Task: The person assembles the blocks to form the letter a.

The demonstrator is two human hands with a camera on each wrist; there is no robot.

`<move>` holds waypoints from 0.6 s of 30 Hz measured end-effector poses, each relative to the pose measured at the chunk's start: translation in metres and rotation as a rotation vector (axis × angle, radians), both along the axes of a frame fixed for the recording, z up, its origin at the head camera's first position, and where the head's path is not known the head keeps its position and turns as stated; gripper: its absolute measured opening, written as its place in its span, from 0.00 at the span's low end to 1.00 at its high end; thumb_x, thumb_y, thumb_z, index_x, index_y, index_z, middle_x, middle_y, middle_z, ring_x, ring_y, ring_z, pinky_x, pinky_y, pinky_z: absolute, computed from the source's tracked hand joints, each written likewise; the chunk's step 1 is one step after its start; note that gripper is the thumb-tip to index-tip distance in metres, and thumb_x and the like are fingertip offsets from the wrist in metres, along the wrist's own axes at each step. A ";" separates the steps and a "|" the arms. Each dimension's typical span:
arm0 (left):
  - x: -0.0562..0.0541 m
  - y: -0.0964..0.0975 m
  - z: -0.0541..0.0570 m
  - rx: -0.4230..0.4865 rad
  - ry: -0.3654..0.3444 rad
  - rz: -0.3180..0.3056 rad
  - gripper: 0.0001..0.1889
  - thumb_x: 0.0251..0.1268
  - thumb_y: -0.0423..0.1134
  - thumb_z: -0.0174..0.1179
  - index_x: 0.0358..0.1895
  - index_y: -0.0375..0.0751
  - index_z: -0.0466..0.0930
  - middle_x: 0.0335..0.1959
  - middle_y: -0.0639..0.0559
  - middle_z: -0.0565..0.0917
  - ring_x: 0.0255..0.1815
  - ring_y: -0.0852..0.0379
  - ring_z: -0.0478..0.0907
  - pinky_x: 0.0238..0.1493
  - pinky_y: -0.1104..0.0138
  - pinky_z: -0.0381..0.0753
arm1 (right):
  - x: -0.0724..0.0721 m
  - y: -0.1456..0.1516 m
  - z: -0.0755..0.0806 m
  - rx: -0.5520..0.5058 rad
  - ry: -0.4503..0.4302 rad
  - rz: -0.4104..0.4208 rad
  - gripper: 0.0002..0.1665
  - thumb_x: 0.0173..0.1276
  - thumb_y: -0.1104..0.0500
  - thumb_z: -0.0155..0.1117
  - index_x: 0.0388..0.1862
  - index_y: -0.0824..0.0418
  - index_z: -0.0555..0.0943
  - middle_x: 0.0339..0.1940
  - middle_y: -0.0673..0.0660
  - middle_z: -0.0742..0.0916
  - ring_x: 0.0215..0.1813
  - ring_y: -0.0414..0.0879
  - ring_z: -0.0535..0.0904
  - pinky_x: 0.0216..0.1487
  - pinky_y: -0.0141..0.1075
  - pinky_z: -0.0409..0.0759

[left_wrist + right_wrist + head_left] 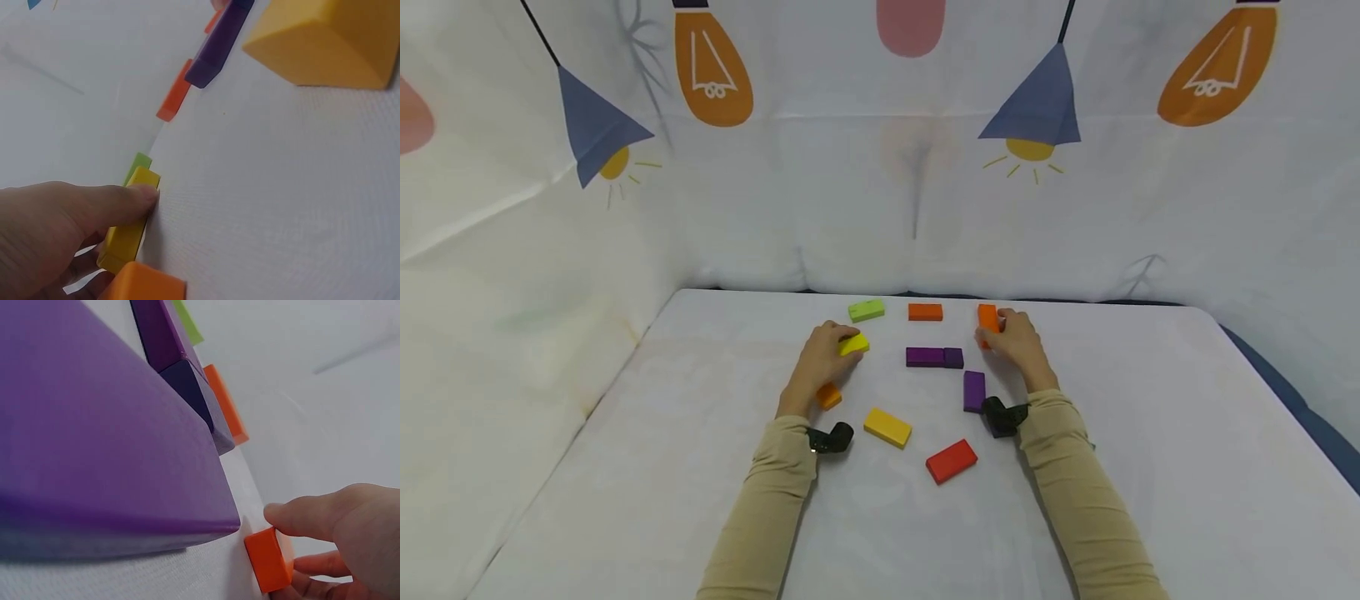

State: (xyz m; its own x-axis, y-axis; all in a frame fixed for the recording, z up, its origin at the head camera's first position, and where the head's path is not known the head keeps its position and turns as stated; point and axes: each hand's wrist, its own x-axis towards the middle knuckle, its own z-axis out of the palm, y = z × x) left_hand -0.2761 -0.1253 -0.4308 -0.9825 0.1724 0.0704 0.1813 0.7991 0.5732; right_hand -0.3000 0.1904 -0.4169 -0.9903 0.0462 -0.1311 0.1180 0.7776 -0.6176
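Note:
My left hand (pixel 818 360) pinches a bright yellow block (pixel 854 344) between thumb and fingers at the left of the layout. In the left wrist view the thumb lies along that block's side, and an orange block (pixel 147 284) sits close by its near end. On the right, my right hand (pixel 1022 343) grips an orange-red block (pixel 987 317) near the table's far edge. The right wrist view has the thumb on one side of it and the fingers on the other. Just nearer than this hand lies a purple block (pixel 974 392).
A green block (pixel 867 311) and another orange block (pixel 925 312) lie at the back. Between the hands, a purple block (pixel 924 357) adjoins a darker one (pixel 952 357). Closer in are a golden-yellow block (pixel 887 427) and a red block (pixel 951 462). A printed curtain (pixel 850 200) hangs behind the white table (pixel 880 542).

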 end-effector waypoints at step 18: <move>-0.001 0.002 -0.003 0.043 0.009 -0.022 0.20 0.61 0.39 0.63 0.57 0.43 0.77 0.55 0.43 0.77 0.57 0.47 0.72 0.65 0.55 0.68 | -0.001 0.000 -0.002 0.017 0.026 -0.015 0.40 0.66 0.51 0.52 0.71 0.70 0.56 0.58 0.71 0.72 0.54 0.60 0.70 0.61 0.53 0.71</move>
